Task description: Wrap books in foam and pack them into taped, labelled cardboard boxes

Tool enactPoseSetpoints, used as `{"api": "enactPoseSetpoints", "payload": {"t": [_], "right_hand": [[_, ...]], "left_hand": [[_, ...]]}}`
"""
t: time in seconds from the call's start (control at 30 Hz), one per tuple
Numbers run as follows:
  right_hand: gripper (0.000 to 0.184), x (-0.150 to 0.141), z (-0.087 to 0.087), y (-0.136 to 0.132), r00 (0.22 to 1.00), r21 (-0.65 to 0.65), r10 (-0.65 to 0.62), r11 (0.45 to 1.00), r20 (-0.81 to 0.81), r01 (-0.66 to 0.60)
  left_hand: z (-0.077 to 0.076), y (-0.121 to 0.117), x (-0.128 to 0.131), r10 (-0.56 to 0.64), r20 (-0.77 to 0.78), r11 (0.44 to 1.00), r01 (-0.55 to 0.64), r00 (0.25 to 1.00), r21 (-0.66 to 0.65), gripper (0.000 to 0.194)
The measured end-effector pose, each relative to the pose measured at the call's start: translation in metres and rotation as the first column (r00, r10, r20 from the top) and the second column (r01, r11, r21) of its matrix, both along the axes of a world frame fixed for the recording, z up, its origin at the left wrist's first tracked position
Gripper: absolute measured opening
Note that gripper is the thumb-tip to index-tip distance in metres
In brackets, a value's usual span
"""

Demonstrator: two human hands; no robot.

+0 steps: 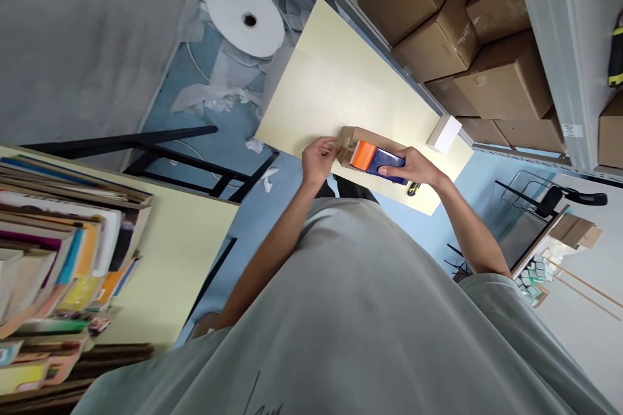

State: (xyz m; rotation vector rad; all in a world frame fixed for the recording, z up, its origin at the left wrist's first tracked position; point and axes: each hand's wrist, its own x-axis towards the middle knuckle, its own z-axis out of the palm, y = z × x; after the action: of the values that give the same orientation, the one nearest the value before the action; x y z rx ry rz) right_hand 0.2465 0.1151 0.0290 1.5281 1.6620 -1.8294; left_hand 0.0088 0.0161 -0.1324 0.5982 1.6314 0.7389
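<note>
A small brown cardboard box (378,138) lies near the front edge of the pale yellow table (335,78). My right hand (413,165) is wrapped round a packing tape dispenser (384,163), dark blue with an orange serrated front, held over the box. The dispenser's orange end points toward the box's left end, where something shiny like clear tape shows. At that left end is my left hand (320,159), its fingers curled and pinched close to the cardboard; what they grip is too small to make out.
A box cutter (413,189) lies beside my right hand. Farther right on the table stands a white box (444,133). Shelves with cardboard boxes (506,81) line the far side. A white reel (244,15) sits back left, and stacked cardboard packaging (63,240) fills the left table.
</note>
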Motion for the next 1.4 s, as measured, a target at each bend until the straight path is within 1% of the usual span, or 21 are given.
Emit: {"api": "enactPoseSetpoints", "payload": {"t": [0.03, 0.07, 0.1, 0.13, 0.17, 0.2, 0.23, 0.27, 0.3, 0.37, 0.4, 0.47, 0.57, 0.7, 0.83, 0.9, 1.03, 1.2, 1.3, 1.4], "right_hand": [[0.064, 0.000, 0.000, 0.000, 1.000, 0.001, -0.003, 1.000, 0.004, 0.003], [0.065, 0.000, 0.000, 0.000, 1.000, 0.003, -0.004, 1.000, 0.009, 0.004], [0.065, 0.001, 0.000, 0.000, 1.000, 0.006, -0.003, 1.000, 0.012, 0.002], [0.066, 0.000, 0.000, 0.000, 1.000, 0.008, 0.001, 1.000, 0.014, -0.001], [0.067, 0.000, 0.000, 0.001, 1.000, 0.009, 0.007, 1.000, 0.014, -0.007], [0.067, -0.001, 0.001, 0.001, 1.000, 0.012, 0.014, 1.000, 0.013, -0.014], [0.068, -0.002, 0.001, 0.002, 1.000, 0.015, 0.022, 1.000, 0.009, -0.022], [0.068, -0.003, 0.002, 0.003, 1.000, 0.019, 0.031, 0.999, 0.005, -0.031], [0.068, -0.004, 0.003, 0.004, 0.999, 0.023, 0.043, 0.999, 0.000, -0.043], [0.068, -0.006, 0.004, 0.006, 0.997, 0.039, 0.075, 0.996, 0.002, -0.075], [0.069, -0.006, 0.004, 0.007, 0.995, 0.049, 0.094, 0.994, 0.014, -0.095], [0.071, -0.003, 0.004, 0.009, 0.989, 0.076, 0.131, 0.988, 0.072, -0.136], [0.070, 0.006, 0.006, 0.012, 0.963, 0.101, 0.168, 0.976, 0.210, -0.193], [0.063, 0.013, 0.015, 0.014, 0.910, 0.058, 0.214, 0.967, 0.354, -0.249], [0.061, 0.012, 0.022, 0.017, 0.868, -0.008, 0.261, 0.959, 0.422, -0.284], [0.062, 0.016, 0.025, 0.019, 0.847, -0.026, 0.295, 0.948, 0.442, -0.316], [0.062, 0.043, 0.036, 0.021, 0.817, -0.051, 0.324, 0.938, 0.477, -0.342], [0.062, 0.088, 0.047, 0.020, 0.770, -0.097, 0.317, 0.943, 0.553, -0.319], [0.064, 0.110, 0.047, 0.017, 0.780, -0.121, 0.309, 0.949, 0.544, -0.292], [0.068, 0.123, 0.043, 0.013, 0.789, -0.135, 0.314, 0.948, 0.529, -0.287]], "left_hand": [[0.006, -0.006, 0.000, -0.031, -0.054, 0.998, 0.033, 0.998, 0.048, 0.044], [0.012, -0.012, -0.002, -0.084, -0.107, 0.989, 0.096, 0.991, 0.115, 0.050], [0.019, -0.015, -0.005, -0.164, -0.153, 0.962, 0.192, 0.975, 0.196, 0.061], [0.024, -0.015, -0.009, -0.263, -0.193, 0.910, 0.310, 0.945, 0.277, 0.077], [0.028, -0.013, -0.013, -0.366, -0.231, 0.835, 0.428, 0.902, 0.346, 0.095], [0.030, -0.008, -0.017, -0.458, -0.270, 0.748, 0.531, 0.847, 0.397, 0.114], [0.031, 0.000, -0.019, -0.531, -0.307, 0.662, 0.613, 0.790, 0.431, 0.130], [0.031, 0.010, -0.020, -0.584, -0.341, 0.583, 0.672, 0.737, 0.456, 0.141], [0.029, 0.021, -0.020, -0.621, -0.370, 0.514, 0.715, 0.691, 0.473, 0.147], [0.025, 0.042, -0.016, -0.671, -0.411, 0.399, 0.769, 0.617, 0.500, 0.148], [0.022, 0.050, -0.013, -0.688, -0.426, 0.356, 0.785, 0.588, 0.507, 0.145], [0.016, 0.059, -0.007, -0.703, -0.457, 0.303, 0.811, 0.545, 0.501, 0.139], [0.008, 0.058, 0.001, -0.686, -0.523, 0.277, 0.846, 0.506, 0.455, 0.133], [0.003, 0.051, 0.005, -0.658, -0.612, 0.217, 0.889, 0.438, 0.402, 0.126], [0.002, 0.047, 0.004, -0.643, -0.661, 0.176, 0.915, 0.386, 0.363, 0.124], [0.004, 0.047, 0.002, -0.642, -0.678, 0.156, 0.927, 0.358, 0.342, 0.121], [0.009, 0.049, 0.000, -0.646, -0.699, 0.117, 0.945, 0.307, 0.307, 0.116], [0.015, 0.053, 0.000, -0.656, -0.699, 0.106, 0.952, 0.283, 0.286, 0.109], [0.015, 0.054, 0.000, -0.665, -0.693, 0.113, 0.955, 0.278, 0.274, 0.109], [0.014, 0.053, -0.001, -0.671, -0.689, 0.121, 0.957, 0.274, 0.263, 0.110]]}}
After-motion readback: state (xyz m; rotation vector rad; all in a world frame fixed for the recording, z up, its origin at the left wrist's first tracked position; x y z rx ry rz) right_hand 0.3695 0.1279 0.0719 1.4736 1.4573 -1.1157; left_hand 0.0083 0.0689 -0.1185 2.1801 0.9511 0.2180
